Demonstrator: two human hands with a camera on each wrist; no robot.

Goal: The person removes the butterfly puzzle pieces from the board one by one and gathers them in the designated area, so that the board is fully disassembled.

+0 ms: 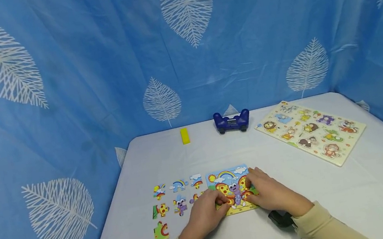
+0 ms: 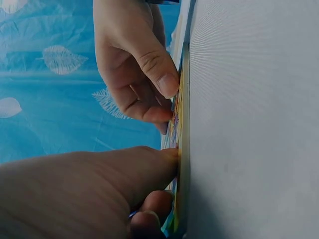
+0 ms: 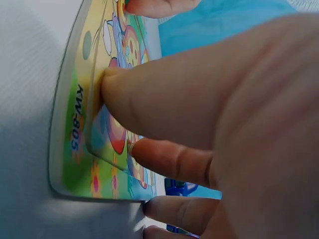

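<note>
A butterfly jigsaw board (image 1: 240,210) lies flat on the table under both hands. My left hand (image 1: 205,212) reaches over its left part, thumb and fingertips on the printed surface. From the other side my right hand (image 1: 271,192) rests on the right part; its thumb (image 3: 149,94) presses the picture near the lower edge, beside the marking KW-805. No loose piece shows clearly in either hand. Left of the board, several jigsaw pieces lie spread in rows, among them a rainbow piece (image 1: 178,185), a purple piece (image 1: 180,206) and a green piece (image 1: 161,232). My left hand partly covers one piece.
A blue game controller (image 1: 232,122) and a yellow block (image 1: 185,136) sit near the table's far edge. At the back right lies a larger wooden animal puzzle board (image 1: 314,132). A blue curtain (image 1: 105,66) with white leaves hangs behind the white table (image 1: 358,193).
</note>
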